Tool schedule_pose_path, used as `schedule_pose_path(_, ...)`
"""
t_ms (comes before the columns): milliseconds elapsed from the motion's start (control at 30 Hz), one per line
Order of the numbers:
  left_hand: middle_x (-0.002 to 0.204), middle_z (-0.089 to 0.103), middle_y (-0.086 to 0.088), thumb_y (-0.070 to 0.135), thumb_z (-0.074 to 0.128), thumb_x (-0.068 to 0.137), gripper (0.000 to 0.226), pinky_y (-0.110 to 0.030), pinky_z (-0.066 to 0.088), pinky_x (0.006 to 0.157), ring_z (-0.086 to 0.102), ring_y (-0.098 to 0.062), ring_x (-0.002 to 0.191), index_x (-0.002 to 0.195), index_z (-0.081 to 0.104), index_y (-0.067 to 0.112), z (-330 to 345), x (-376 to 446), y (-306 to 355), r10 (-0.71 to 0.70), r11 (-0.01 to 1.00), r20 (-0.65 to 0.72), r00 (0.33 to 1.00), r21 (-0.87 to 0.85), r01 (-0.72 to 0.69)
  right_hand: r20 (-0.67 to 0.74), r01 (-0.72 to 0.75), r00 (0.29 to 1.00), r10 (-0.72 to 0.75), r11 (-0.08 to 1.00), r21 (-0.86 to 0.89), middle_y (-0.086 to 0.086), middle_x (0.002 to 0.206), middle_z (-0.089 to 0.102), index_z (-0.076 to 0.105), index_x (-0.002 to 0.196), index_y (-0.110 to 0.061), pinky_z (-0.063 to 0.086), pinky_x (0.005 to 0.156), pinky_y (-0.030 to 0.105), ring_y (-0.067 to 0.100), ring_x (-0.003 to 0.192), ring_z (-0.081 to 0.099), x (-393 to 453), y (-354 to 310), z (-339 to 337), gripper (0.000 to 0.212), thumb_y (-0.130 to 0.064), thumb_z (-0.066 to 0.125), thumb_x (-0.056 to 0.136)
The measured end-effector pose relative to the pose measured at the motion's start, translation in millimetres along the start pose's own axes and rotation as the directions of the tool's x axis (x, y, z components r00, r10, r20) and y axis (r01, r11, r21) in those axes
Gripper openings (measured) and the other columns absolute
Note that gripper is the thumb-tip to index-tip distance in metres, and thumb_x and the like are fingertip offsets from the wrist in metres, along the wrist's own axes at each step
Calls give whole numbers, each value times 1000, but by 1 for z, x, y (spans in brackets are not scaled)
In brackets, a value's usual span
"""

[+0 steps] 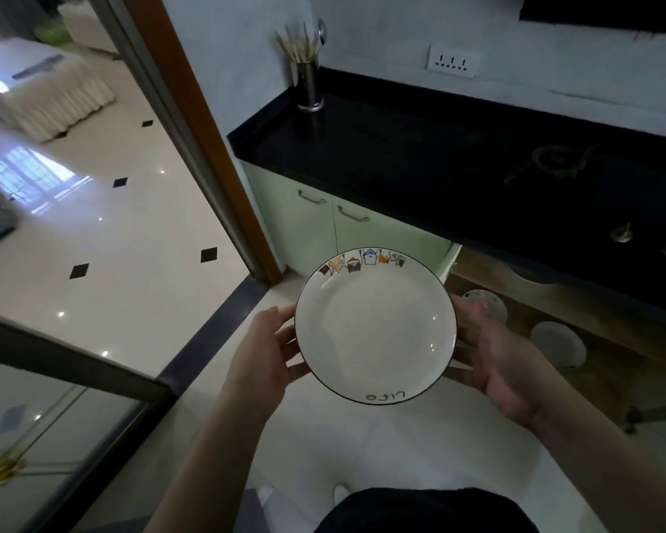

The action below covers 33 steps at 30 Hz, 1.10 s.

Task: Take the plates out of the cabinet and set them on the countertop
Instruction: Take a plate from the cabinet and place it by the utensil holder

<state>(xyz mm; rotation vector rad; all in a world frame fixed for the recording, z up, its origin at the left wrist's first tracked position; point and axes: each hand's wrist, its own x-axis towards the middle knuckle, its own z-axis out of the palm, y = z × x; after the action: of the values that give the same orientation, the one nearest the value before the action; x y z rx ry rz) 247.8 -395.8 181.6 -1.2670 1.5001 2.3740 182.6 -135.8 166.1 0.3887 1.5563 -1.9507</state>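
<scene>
A white plate (375, 325) with a thin black rim and small coloured figures along its far edge is held level in front of me, above the floor. My left hand (264, 359) grips its left edge and my right hand (504, 363) cups its right edge from below. To the right, the open cabinet (593, 340) under the counter shows two more pale plates (558, 344) on its wooden shelf. The black countertop (420, 148) runs above and beyond the plate.
A steel holder with chopsticks and a spoon (309, 86) stands at the counter's left back corner. A cooktop with knobs (623, 232) fills the counter's right part. Green cabinet doors (312, 225) are shut on the left. A door frame (208, 140) and glass panel stand left.
</scene>
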Motion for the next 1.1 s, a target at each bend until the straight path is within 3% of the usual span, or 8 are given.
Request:
schedule_pose_path(100, 98, 77, -5, 23, 48, 94, 28, -39, 56, 66, 68, -22, 82, 104, 74, 20, -8, 17, 12, -1, 1000, 47, 999, 30, 0, -7, -8, 1000, 8, 1000, 21, 8, 119, 68, 63, 123, -37, 59, 73, 41, 31, 106, 66, 8, 0, 12, 46, -58, 32, 97)
schedule_pose_path(233, 103, 76, -3, 19, 49, 97, 37, -52, 57, 83, 67, -27, 91, 74, 76, 27, -9, 41, 23, -9, 997, 97, 995, 82, 1, -19, -15, 1000, 15, 999, 30, 11, 116, 68, 66, 120, -34, 59, 74, 42, 34, 105, 66, 26, -9, 18, 44, -55, 34, 98)
schedule_pose_path(300, 102, 76, -7, 23, 53, 94, 22, -54, 56, 87, 68, -31, 98, 92, 75, 22, -3, 54, 29, -30, 997, 69, 997, 73, 25, -32, -16, 999, 17, 999, 35, 10, 111, 71, 68, 117, -34, 59, 72, 42, 32, 99, 68, 40, -15, 19, 40, -52, 37, 99)
schedule_pose_path(433, 107, 74, -12, 25, 61, 90, 28, -48, 60, 77, 69, -33, 102, 116, 68, 16, 10, 79, 44, -47, 993, 13, 999, 110, 45, -28, -16, 999, 17, 1000, 22, 8, 113, 70, 67, 115, -37, 58, 74, 43, 28, 96, 68, 75, -29, 23, 37, -51, 37, 99)
schedule_pose_path(667, 114, 69, -13, 25, 62, 88, 36, -38, 57, 60, 67, -27, 92, 121, 65, 14, 7, 104, 86, -23, 999, -79, 997, 45, 27, 65, -45, 997, 47, 999, -22, 10, 120, 65, 62, 122, -38, 58, 70, 38, 29, 99, 68, 130, -57, 56, 41, -54, 33, 98)
schedule_pose_path(800, 112, 70, -14, 27, 63, 79, 46, -38, 56, 63, 67, -26, 92, 122, 64, 13, -5, 111, 105, 31, 1000, -43, 999, 3, -30, 116, -67, 991, 70, 997, -33, 10, 121, 64, 63, 120, -39, 57, 71, 39, 30, 102, 67, 151, -72, 77, 39, -54, 33, 98)
schedule_pose_path(900, 106, 70, -11, 24, 57, 87, 37, -37, 54, 62, 67, -23, 84, 121, 66, 12, -15, 124, 121, 40, 999, -41, 998, 12, -39, 145, -68, 987, 73, 997, -39, 11, 120, 65, 64, 119, -37, 57, 73, 41, 29, 99, 67, 168, -82, 96, 39, -52, 34, 99)
schedule_pose_path(1100, 109, 69, -13, 27, 56, 89, 36, -37, 54, 65, 66, -25, 89, 120, 66, 12, -50, 160, 155, 41, 999, -35, 999, 2, -40, 155, -73, 985, 77, 997, -27, 11, 119, 66, 64, 121, -35, 58, 73, 41, 28, 97, 68, 198, -84, 147, 38, -49, 37, 99)
